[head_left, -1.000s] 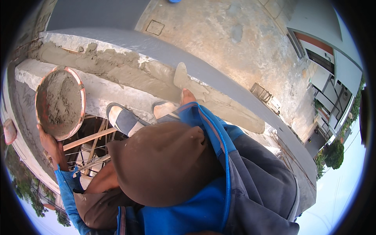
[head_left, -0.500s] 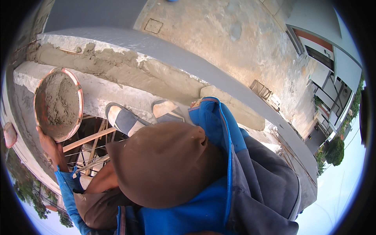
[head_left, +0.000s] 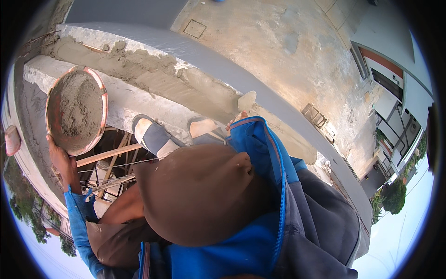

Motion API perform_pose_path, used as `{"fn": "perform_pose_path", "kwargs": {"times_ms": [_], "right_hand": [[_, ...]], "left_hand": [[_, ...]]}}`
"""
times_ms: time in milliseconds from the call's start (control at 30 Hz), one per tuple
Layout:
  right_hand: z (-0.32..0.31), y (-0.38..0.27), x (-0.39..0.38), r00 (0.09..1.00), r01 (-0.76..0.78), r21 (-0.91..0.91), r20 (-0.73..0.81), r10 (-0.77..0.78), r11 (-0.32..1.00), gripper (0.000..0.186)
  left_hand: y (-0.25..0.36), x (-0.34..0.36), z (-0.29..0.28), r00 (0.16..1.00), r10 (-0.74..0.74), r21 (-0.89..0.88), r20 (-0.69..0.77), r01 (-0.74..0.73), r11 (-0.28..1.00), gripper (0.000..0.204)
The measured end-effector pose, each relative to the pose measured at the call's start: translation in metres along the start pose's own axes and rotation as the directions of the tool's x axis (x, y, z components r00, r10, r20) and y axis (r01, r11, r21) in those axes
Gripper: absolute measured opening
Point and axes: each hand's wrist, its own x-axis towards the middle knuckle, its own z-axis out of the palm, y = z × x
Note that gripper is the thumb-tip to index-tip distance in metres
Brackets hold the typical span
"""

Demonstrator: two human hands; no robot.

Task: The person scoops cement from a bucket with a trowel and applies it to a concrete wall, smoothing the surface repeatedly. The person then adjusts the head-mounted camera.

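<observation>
Left hand [head_left: 59, 156] cups the underside of a round pan [head_left: 76, 110] of grey mortar, fingers closed against its lower rim (pan held beside the ledge). Two sandalled feet [head_left: 155, 136] stand on the concrete ledge [head_left: 116, 100]. Right hand [head_left: 236, 118] mostly hidden by blue sleeve [head_left: 258, 144]; trowel [head_left: 246, 100] blade touches the wet mortar strip [head_left: 153, 79]; grip cannot be judged.

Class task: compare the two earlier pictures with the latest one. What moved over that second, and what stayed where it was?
The trowel blade, out over the wet mortar on the ledge a second ago, dropped out of sight behind the blue sleeve, then came back up; only the right hand's fingers show. The left hand kept holding the mortar pan up, and both feet stayed planted.
</observation>
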Motion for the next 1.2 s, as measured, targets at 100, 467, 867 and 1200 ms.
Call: {"fn": "perform_pose_path", "kwargs": {"times_ms": [100, 467, 867, 1200], "right_hand": [[0.018, -0.018, 0.015, 0.993, 0.109, -0.043, 0.038, -0.108, 0.993, 0.057], [0.116, -0.144, 0.044, 0.802, 0.103, 0.218, 0.559, -0.21, 0.97, 0.046], [0.118, -0.232, 0.004, 0.582, 0.767, -0.275, 0.679, -0.448, 0.58, 0.055], [0.004, -0.351, -0.079, 0.453, 0.888, -0.382, 0.624, -0.637, 0.256, 0.031]], "left_hand": [[0.002, -0.001, 0.004, 1.0, -0.001, -0.023, -0.031, 0.0, 1.0, 0.055], [0.006, -0.011, 0.015, 1.0, -0.024, -0.142, -0.011, 0.022, 0.99, 0.055], [0.012, -0.018, 0.027, 1.0, -0.018, -0.214, -0.014, 0.015, 0.977, 0.055], [0.016, -0.021, 0.032, 0.996, 0.085, -0.13, -0.032, -0.088, 0.988, 0.05]]}}
